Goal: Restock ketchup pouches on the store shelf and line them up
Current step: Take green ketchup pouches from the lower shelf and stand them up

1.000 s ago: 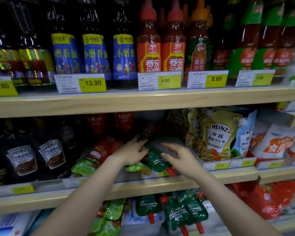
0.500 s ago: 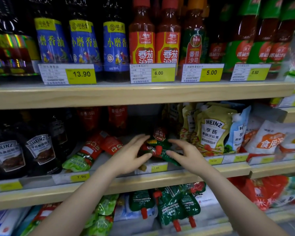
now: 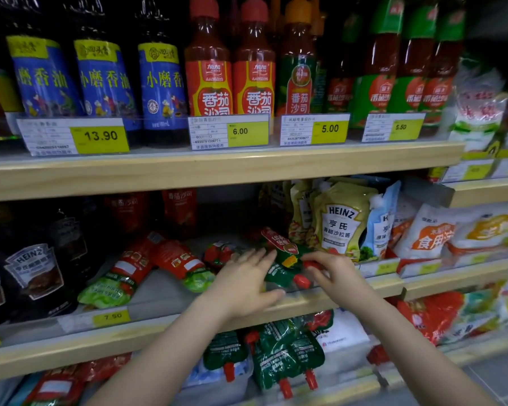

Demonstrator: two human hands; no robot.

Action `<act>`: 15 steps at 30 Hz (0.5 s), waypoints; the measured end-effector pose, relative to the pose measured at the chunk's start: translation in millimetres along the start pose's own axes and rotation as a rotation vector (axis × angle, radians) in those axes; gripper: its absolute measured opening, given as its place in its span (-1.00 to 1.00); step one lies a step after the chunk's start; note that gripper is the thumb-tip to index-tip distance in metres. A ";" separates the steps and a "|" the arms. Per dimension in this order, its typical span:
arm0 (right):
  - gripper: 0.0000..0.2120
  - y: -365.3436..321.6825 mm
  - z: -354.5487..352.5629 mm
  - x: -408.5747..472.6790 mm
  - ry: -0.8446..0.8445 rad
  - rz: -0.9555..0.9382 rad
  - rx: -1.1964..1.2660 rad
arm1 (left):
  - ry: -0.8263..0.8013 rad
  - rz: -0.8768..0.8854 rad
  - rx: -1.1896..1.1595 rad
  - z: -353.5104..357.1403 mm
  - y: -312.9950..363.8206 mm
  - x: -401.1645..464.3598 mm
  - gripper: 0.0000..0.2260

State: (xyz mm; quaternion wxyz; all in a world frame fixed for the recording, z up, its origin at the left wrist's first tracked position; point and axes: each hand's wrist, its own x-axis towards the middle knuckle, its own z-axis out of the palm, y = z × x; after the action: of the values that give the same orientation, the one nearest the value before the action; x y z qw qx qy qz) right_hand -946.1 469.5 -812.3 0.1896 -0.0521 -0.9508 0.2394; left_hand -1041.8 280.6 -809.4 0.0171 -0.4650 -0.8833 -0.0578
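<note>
On middle shelf (image 3: 188,288), ketchup pouches (image 3: 285,260) between both hands (image 3: 244,284).

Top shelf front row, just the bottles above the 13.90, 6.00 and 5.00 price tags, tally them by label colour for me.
Blue-label bottles: 3
Red-label bottles: 2
Green-label bottle with orange cap: 1
Total: 6

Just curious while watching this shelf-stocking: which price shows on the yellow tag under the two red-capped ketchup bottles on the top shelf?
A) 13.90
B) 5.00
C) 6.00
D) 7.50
C: the tag right below the two red-capped ketchup bottles reads 6.00.
</note>
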 end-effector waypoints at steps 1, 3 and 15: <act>-0.74 2.3 -2.6 -3.1 0.006 0.003 0.005 | -0.005 -0.007 0.057 3.0 7.6 2.3 -0.24; -0.74 4.4 -7.0 -7.7 0.007 0.001 0.005 | 0.038 -0.014 0.150 6.2 8.6 1.4 -0.20; -0.77 -19.7 -14.6 -10.3 0.100 0.000 0.275 | 0.163 0.038 -0.121 -18.4 -16.1 -20.5 -0.24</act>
State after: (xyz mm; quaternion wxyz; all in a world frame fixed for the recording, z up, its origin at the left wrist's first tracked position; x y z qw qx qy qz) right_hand -931.2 456.7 -794.5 0.2422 -0.0376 -0.8983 0.3647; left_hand -1043.8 252.6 -794.2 0.0617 -0.4754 -0.8650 -0.1483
